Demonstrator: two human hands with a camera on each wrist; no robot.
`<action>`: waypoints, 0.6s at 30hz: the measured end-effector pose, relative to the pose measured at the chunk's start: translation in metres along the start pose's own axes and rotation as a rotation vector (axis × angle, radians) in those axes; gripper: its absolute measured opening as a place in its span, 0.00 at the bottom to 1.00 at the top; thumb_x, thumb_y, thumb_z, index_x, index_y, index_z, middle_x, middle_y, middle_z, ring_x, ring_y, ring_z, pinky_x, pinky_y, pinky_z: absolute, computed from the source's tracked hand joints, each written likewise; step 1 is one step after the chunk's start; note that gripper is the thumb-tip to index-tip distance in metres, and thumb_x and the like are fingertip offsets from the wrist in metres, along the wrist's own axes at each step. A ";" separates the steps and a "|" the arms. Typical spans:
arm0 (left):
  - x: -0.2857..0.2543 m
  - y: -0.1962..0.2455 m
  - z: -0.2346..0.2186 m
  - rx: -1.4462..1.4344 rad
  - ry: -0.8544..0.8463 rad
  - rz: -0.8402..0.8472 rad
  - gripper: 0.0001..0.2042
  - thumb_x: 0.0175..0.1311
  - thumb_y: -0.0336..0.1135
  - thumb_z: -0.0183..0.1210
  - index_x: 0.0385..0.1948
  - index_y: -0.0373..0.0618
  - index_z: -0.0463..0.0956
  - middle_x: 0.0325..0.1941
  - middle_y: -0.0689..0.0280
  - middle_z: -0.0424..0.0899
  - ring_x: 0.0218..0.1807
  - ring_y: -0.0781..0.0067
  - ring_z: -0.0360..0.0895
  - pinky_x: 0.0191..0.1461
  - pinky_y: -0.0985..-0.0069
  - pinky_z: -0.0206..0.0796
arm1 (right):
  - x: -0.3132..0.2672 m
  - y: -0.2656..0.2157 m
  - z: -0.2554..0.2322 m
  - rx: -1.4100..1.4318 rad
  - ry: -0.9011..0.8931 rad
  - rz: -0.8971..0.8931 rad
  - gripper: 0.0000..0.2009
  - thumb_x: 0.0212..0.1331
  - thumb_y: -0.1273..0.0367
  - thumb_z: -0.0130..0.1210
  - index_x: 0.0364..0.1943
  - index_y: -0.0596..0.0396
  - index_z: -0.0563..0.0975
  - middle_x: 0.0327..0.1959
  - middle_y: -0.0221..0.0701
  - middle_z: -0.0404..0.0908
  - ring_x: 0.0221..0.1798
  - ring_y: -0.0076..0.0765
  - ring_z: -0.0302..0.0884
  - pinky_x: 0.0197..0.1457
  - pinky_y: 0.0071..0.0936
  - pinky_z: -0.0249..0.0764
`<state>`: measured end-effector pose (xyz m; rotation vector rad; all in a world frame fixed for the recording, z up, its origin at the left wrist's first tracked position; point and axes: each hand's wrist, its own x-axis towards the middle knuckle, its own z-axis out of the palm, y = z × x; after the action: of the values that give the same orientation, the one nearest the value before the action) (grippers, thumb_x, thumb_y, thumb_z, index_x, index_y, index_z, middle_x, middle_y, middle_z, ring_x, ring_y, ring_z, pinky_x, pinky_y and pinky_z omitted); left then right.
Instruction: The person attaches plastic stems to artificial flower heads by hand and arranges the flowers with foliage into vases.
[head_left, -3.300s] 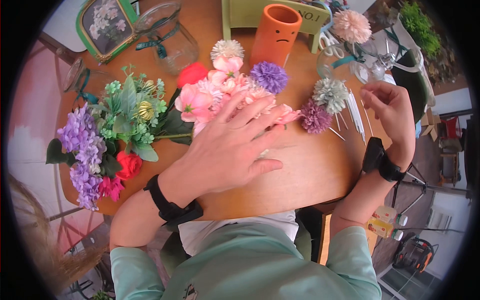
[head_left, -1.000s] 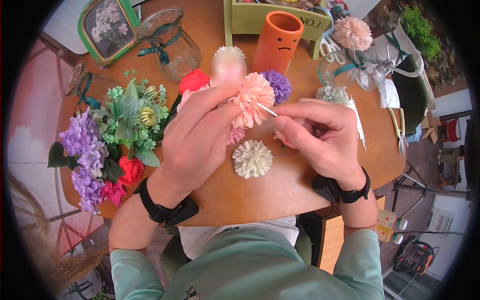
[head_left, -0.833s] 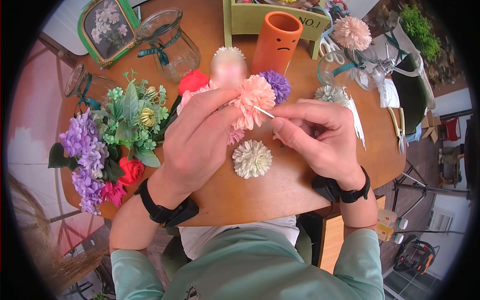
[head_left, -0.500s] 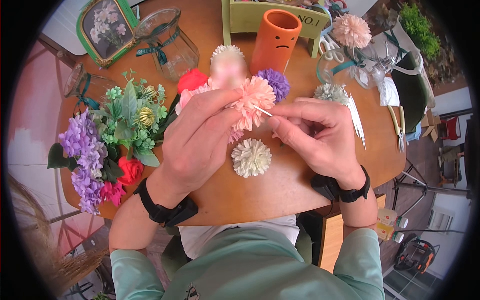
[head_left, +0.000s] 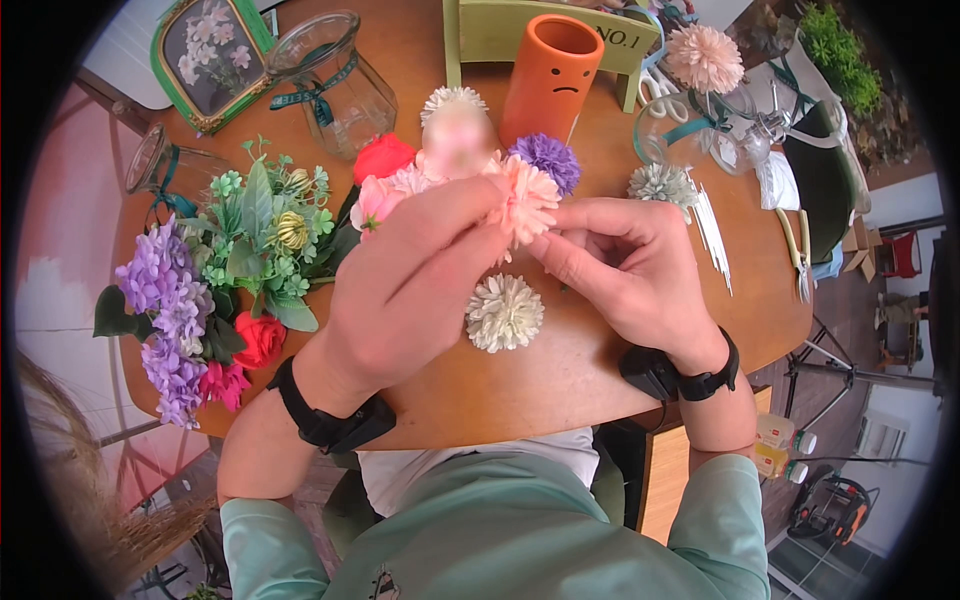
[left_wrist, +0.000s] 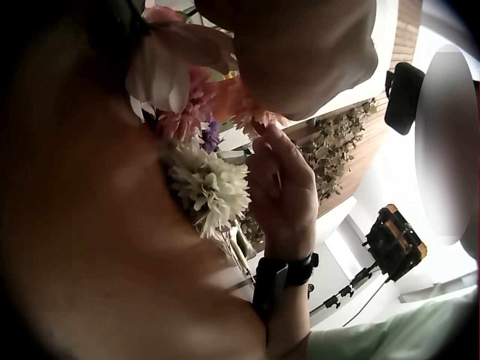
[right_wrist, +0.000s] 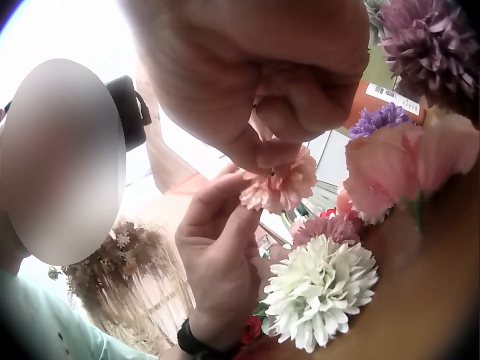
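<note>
My left hand [head_left: 395,290] grips a peach artificial flower head [head_left: 530,200] in front of the bouquet. My right hand [head_left: 640,265] meets it from the right, thumb and forefinger pinched at the flower's underside; the white stick they held is now hidden by fingers and petals. In the right wrist view the peach bloom [right_wrist: 289,184] sits between both sets of fingertips. A cream-white flower head [head_left: 505,313] lies on the table below the hands. Behind the left hand are pink blossoms [head_left: 375,200], a red flower [head_left: 384,158] and a purple pompom flower [head_left: 546,163].
Several white sticks [head_left: 712,240] lie right, near a grey-green flower [head_left: 660,186] and pliers [head_left: 797,255]. Greenery [head_left: 260,230] and lilac flowers [head_left: 165,310] fill the left. An orange vase [head_left: 553,85], a glass vase [head_left: 340,90] and a green picture frame [head_left: 213,60] stand behind.
Earlier my left hand lay over the blossoms and my right was raised. Both then met at the peach flower with a white stick; since then the flower has shifted right against the right fingertips, hiding the stick.
</note>
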<state>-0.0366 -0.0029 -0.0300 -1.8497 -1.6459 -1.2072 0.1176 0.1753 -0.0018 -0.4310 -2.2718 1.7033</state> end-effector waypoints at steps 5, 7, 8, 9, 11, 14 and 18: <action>0.017 0.012 0.000 -0.037 0.158 -0.242 0.24 0.53 0.19 0.71 0.55 0.36 0.81 0.66 0.49 0.80 0.60 0.54 0.84 0.63 0.67 0.77 | 0.001 0.002 0.005 0.028 0.043 -0.101 0.07 0.67 0.73 0.67 0.44 0.63 0.88 0.18 0.16 0.74 0.20 0.07 0.60 0.23 0.18 0.55; 0.002 0.003 0.014 -0.115 0.163 -0.355 0.26 0.54 0.24 0.73 0.58 0.36 0.79 0.55 0.52 0.86 0.47 0.58 0.87 0.48 0.71 0.80 | 0.001 0.004 0.007 0.040 0.040 -0.116 0.07 0.67 0.74 0.67 0.45 0.63 0.88 0.18 0.15 0.74 0.21 0.07 0.60 0.23 0.17 0.55; -0.002 0.002 0.013 -0.111 0.165 -0.358 0.26 0.54 0.24 0.73 0.58 0.36 0.79 0.55 0.52 0.86 0.47 0.58 0.87 0.48 0.71 0.80 | 0.001 0.007 0.007 0.032 0.040 -0.143 0.07 0.67 0.74 0.67 0.45 0.63 0.88 0.18 0.15 0.75 0.21 0.07 0.60 0.23 0.17 0.55; -0.006 0.002 0.011 -0.116 0.130 -0.357 0.25 0.55 0.23 0.72 0.57 0.35 0.79 0.52 0.54 0.87 0.44 0.61 0.87 0.46 0.72 0.80 | 0.002 0.008 0.008 0.025 0.044 -0.169 0.08 0.67 0.74 0.67 0.45 0.63 0.88 0.19 0.16 0.75 0.21 0.07 0.61 0.23 0.17 0.55; -0.008 0.003 0.010 -0.128 0.092 -0.353 0.24 0.56 0.23 0.71 0.57 0.35 0.79 0.49 0.56 0.89 0.42 0.63 0.88 0.45 0.73 0.80 | 0.001 0.004 0.006 0.015 0.042 -0.157 0.08 0.66 0.74 0.67 0.46 0.63 0.88 0.19 0.16 0.76 0.21 0.07 0.61 0.23 0.17 0.56; -0.006 0.004 0.010 -0.138 0.128 -0.342 0.22 0.56 0.20 0.69 0.56 0.34 0.80 0.43 0.57 0.90 0.37 0.65 0.88 0.40 0.73 0.80 | 0.000 0.006 0.007 0.022 0.053 -0.139 0.08 0.66 0.75 0.67 0.46 0.64 0.88 0.21 0.17 0.78 0.22 0.07 0.63 0.24 0.17 0.58; -0.008 0.008 0.006 -0.138 0.059 -0.409 0.18 0.58 0.18 0.67 0.53 0.32 0.82 0.46 0.55 0.90 0.42 0.67 0.89 0.45 0.74 0.80 | 0.001 0.007 0.010 0.057 0.062 -0.161 0.07 0.66 0.75 0.66 0.44 0.65 0.87 0.23 0.20 0.81 0.24 0.08 0.70 0.26 0.16 0.65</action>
<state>-0.0264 -0.0051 -0.0377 -1.5773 -2.0168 -1.5567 0.1133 0.1689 -0.0115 -0.2761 -2.1462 1.6470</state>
